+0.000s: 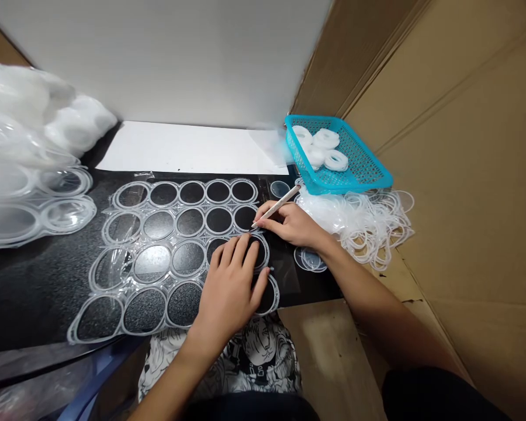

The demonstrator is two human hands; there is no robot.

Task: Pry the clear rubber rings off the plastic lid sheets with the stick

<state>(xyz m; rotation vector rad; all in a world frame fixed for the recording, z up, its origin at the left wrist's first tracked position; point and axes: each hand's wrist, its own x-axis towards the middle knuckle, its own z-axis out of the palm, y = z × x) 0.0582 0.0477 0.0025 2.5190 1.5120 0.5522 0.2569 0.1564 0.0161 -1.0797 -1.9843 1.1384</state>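
A clear plastic sheet of joined rings [170,237] lies flat on the black table, with several round holes in rows. My left hand [230,286] rests on its right part, fingers spread and pressing down. Between the fingers of my right hand [296,225] is a slim white pen-like tool [277,206], held at a slant. Its lower tip meets the sheet near the right edge, close to my left fingertips. What kind of tip it has is too small to tell. Beside my right wrist lie a few loose clear discs [310,259].
A turquoise basket [368,169] holding white ring stacks [335,160] stands at the back right, next to a tangled heap of thin clear rings [372,225]. More ring sheets [39,204] and white bundles [26,96] pile up at left. White paper [188,147] lies behind; cardboard [464,146] walls the right.
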